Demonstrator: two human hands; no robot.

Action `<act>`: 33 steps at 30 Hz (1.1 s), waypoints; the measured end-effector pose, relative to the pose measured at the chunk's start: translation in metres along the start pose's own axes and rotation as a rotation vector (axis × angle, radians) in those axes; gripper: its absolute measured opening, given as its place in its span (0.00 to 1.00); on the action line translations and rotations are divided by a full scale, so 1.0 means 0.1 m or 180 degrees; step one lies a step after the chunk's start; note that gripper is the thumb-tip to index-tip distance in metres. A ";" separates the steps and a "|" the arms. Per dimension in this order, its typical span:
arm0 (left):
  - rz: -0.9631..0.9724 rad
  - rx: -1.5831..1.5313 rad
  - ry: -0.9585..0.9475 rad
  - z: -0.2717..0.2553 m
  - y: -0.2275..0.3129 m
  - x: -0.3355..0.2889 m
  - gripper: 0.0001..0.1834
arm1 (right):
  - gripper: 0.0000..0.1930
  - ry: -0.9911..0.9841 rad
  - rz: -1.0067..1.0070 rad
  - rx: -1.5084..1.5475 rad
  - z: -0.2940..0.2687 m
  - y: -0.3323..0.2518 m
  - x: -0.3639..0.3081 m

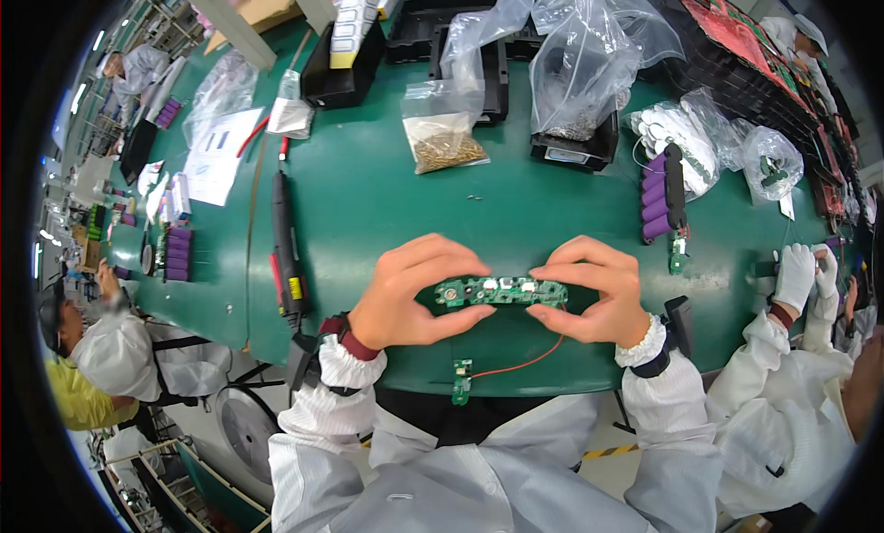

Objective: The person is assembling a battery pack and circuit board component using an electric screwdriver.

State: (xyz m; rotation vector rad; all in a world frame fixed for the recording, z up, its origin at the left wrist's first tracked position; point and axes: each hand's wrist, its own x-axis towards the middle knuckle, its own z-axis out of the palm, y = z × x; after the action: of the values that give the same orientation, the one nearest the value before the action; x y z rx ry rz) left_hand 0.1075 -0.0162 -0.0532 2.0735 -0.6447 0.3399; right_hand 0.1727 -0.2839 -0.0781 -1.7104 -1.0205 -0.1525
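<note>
A long green circuit board (502, 292) is held level between my two hands above the green table. My left hand (414, 289) pinches its left end between thumb and fingers. At the other end, my right hand (597, 289) grips it the same way. From the board's right end a red wire (525, 363) curves down to a small green circuit board (462, 382) by the table's front edge. What lies beneath the long board is hidden.
A black electric screwdriver (287, 243) lies to the left. Purple battery cells in a black holder (665, 197) lie to the right. Farther back are a bag of brass-coloured parts (447, 146) and a black bin (575, 148). A gloved co-worker (773, 386) sits at right.
</note>
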 end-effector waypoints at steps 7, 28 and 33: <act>-0.0144 -0.0048 0.0031 0.02 -0.06 -0.03 0.20 | 0.19 -0.0040 0.0131 0.0099 0.01 0.02 0.03; -0.0049 -0.0354 0.0260 -0.13 -0.08 -0.07 0.19 | 0.07 -0.0207 0.0219 -0.0499 -0.22 -0.68 1.34; -0.0887 -0.0100 0.1541 -0.06 -0.15 -0.06 0.12 | 0.14 -0.0787 0.0068 -0.1146 0.44 0.44 1.91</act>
State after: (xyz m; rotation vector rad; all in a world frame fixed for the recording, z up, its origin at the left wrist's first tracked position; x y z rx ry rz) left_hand 0.1108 -0.0023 -0.0631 1.9177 -0.0694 0.6360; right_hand 0.3052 -0.1443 -0.0216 -2.1052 -1.2097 -0.1175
